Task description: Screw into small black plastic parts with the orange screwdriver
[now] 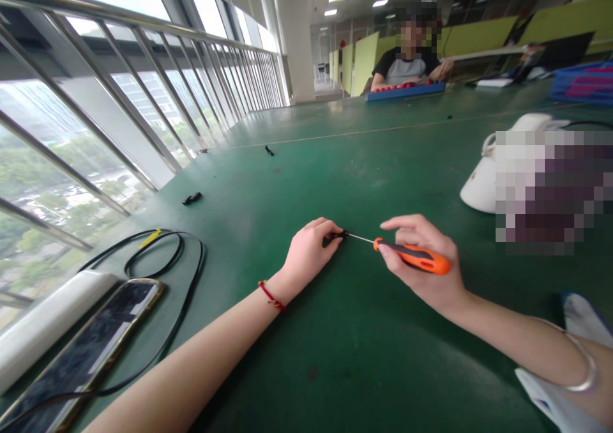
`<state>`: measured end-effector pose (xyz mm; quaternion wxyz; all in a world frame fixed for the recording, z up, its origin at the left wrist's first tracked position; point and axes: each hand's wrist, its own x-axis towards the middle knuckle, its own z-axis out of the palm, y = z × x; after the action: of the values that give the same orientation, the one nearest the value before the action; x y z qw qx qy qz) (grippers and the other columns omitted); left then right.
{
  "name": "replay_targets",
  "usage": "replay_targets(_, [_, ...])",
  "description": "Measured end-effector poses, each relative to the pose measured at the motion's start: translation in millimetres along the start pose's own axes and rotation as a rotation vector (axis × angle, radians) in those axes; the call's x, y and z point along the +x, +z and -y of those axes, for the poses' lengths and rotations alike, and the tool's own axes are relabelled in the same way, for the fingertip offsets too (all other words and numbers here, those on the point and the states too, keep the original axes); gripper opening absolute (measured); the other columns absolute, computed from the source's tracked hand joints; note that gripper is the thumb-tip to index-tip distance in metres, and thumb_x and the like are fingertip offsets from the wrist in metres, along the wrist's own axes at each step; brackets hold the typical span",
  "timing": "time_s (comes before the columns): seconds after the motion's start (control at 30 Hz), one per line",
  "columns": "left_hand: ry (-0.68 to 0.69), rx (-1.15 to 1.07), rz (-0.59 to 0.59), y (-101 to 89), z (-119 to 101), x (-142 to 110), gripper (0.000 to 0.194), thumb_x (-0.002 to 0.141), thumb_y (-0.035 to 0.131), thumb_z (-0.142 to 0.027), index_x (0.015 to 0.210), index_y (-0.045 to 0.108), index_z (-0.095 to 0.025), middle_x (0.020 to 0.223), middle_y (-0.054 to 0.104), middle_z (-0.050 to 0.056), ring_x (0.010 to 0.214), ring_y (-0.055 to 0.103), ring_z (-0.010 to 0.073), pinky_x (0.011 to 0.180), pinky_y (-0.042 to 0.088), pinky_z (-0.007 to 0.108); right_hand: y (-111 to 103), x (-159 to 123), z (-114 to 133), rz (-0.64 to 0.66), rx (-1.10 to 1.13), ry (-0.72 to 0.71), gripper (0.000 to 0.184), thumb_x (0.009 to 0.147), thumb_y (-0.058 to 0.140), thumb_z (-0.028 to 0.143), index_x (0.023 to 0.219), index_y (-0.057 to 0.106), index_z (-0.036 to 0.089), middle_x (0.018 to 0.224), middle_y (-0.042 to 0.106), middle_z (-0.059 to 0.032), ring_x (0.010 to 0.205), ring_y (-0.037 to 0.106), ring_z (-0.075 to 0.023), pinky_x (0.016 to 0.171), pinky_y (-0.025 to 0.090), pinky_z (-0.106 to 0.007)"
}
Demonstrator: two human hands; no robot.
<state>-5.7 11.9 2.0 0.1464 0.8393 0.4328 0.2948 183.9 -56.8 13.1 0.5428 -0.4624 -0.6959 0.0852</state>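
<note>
My left hand [312, 246] rests on the green table, its fingers closed on a small black part [339, 234] that they largely cover. In my right hand [428, 264] lies a screwdriver [416, 257] with an orange and dark grey handle. The thumb presses along the handle while the index finger is stretched out above it. The thin metal shaft points left, and its tip meets the black part at my left fingertips. What kind of part it is, I cannot make out.
At left lie a phone [90, 350], a white bar-shaped box [57, 321] and a looped black cable [198, 273]. Small black pieces [192, 198] sit farther back. A white object [483, 181] stands at right. Across the table [306, 184], a person [407, 69] sits behind a blue tray [407, 92].
</note>
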Motion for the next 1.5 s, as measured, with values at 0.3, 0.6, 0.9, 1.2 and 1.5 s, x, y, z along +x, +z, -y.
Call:
replay_targets(0.3, [0.004, 0.004, 0.003, 0.2, 0.1, -0.7, 0.011, 0.082, 0.057, -0.017, 0.088, 0.065, -0.019, 0.091, 0.066, 0.002, 0.082, 0.062, 0.0158, 0.072, 0.050, 0.027, 1.8, 0.2, -2.3, -0.077, 0.056, 0.017, 0.036, 0.073, 0.067, 0.022, 0.106, 0.052, 0.023, 0.066, 0.053, 0.0038, 0.060, 0.056, -0.0152, 0.063, 0.049, -0.032])
replay_targets(0.6, [0.004, 0.002, 0.004, -0.4, 0.1, -0.1, 0.010, 0.082, 0.058, -0.016, 0.088, 0.066, -0.018, 0.090, 0.066, 0.002, 0.081, 0.061, 0.0156, 0.072, 0.049, 0.027, 2.2, 0.0, -1.3, -0.110, 0.094, -0.034, 0.042, 0.072, 0.065, 0.018, 0.111, 0.050, 0.024, 0.080, 0.055, 0.0006, 0.070, 0.058, -0.0160, 0.068, 0.050, -0.033])
replay_targets(0.9, [0.008, -0.004, -0.010, -0.7, -1.7, -0.3, 0.012, 0.082, 0.058, -0.018, 0.089, 0.067, -0.019, 0.089, 0.068, 0.002, 0.079, 0.062, 0.0153, 0.070, 0.049, 0.026, 2.0, -2.2, 0.5, -0.124, 0.082, -0.024, 0.031, 0.075, 0.065, 0.020, 0.103, 0.053, 0.024, 0.086, 0.059, -0.0017, 0.071, 0.059, -0.0159, 0.068, 0.050, -0.033])
replay_targets(1.2, [0.002, -0.026, -0.025, -0.4, -1.0, -0.6, 0.012, 0.080, 0.057, -0.018, 0.087, 0.067, -0.019, 0.087, 0.068, 0.002, 0.077, 0.062, 0.0149, 0.070, 0.050, 0.026, 0.0, -0.6, 1.7, 0.016, -0.006, 0.024, 0.007, 0.080, 0.062, 0.025, 0.084, 0.057, 0.024, 0.061, 0.057, 0.0031, 0.058, 0.057, -0.0146, 0.060, 0.048, -0.031])
replay_targets(1.5, [0.008, -0.032, -0.019, -0.7, -1.0, -0.3, 0.011, 0.080, 0.058, -0.018, 0.086, 0.067, -0.019, 0.087, 0.067, 0.002, 0.077, 0.061, 0.0148, 0.070, 0.049, 0.026, 0.7, 1.1, -0.5, -0.007, -0.020, 0.031, 0.011, 0.079, 0.063, 0.024, 0.087, 0.056, 0.024, 0.050, 0.047, 0.0070, 0.050, 0.051, -0.0131, 0.060, 0.046, -0.031])
